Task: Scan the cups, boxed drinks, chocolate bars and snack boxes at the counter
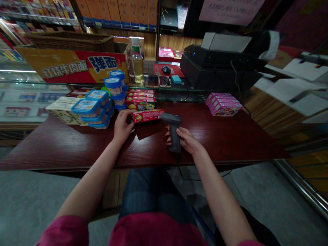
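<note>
My right hand (186,139) is wrapped round the handle of a dark grey barcode scanner (174,135), whose head points left over the desk. A small red box (148,116) is gripped at its left end by my left hand (123,125); its printed side faces me, tilted a little off the desk. Directly behind it are several similar red boxes (140,98) in a stack. To the left of my left hand, blue-lidded plastic tubs (89,107) stand in piles, next to pale green-and-white packs (65,110).
On the dark wooden desk (220,143), pink boxes (224,104) stand at the right. Behind lie two phones (153,81), a computer mouse (166,69) and a bottle of yellow liquid (138,65). A black printer-like machine (220,65) is back right. The scanner's cable (181,173) hangs over the front edge.
</note>
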The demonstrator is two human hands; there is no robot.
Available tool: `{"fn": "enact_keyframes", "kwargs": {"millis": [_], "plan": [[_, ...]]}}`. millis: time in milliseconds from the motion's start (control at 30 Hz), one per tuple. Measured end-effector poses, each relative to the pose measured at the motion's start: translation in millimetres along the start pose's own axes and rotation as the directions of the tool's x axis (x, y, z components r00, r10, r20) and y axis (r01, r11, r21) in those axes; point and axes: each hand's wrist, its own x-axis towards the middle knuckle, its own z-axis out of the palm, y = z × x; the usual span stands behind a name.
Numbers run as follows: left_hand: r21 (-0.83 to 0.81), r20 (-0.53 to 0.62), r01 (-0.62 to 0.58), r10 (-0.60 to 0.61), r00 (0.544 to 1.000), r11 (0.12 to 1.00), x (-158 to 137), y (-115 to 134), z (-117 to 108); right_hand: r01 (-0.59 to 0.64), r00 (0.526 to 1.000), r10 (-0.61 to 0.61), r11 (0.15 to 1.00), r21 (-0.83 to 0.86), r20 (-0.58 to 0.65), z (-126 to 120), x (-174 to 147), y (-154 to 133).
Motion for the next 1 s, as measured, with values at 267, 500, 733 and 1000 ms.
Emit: {"fn": "enact_keyframes", "kwargs": {"millis": [267,500,733,1000], "plan": [[-0.002,-0.003,0.049,-0.049,0.999,0.999,-0.1,2.6,-0.3,0.014,1.000,-0.014,1.000,-0.001,0.027,-1.5,2.1,0.0],[0.005,0.068,0.148,-0.148,0.987,0.989,-1.0,-1.0,0.5,0.051,0.998,-0.048,0.996,0.066,-0.051,-17.5,-4.8,-0.8],[-0.071,0.304,0.320,-0.285,0.909,0.945,-3.7,19.8,31.1,0.265,0.931,-0.236,0.962,0.069,-0.280,-69.8,-50.5,-27.3],[-0.304,0.431,0.297,-0.147,0.890,0.905,5.6,128.9,167.9,0.518,0.602,-0.426,0.852,-0.075,-0.676,-155.4,-114.0,-67.0]]}}
